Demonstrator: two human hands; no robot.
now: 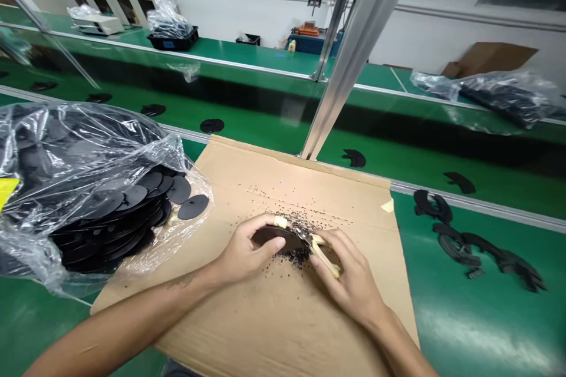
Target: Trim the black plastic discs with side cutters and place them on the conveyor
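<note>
Over the middle of the cardboard sheet [247, 312], my left hand [245, 250] grips a round black plastic disc [283, 240] between thumb and fingers. A pale wrap covers one of its fingertips. My right hand [349, 271] is closed round a pair of nippers [325, 259] with pale yellow handles. The metal jaws of the nippers meet the disc's right edge. Small black plastic bits [298, 256] lie heaped beneath the disc and scattered beyond it.
A clear plastic bag [88, 147] of black discs spills open at the left. Curved black parts [481, 247] lie on the green bench at the right. Behind the cardboard, a green conveyor belt [256, 135] carries spaced black pieces. A metal post [340, 65] rises at the cardboard's far edge.
</note>
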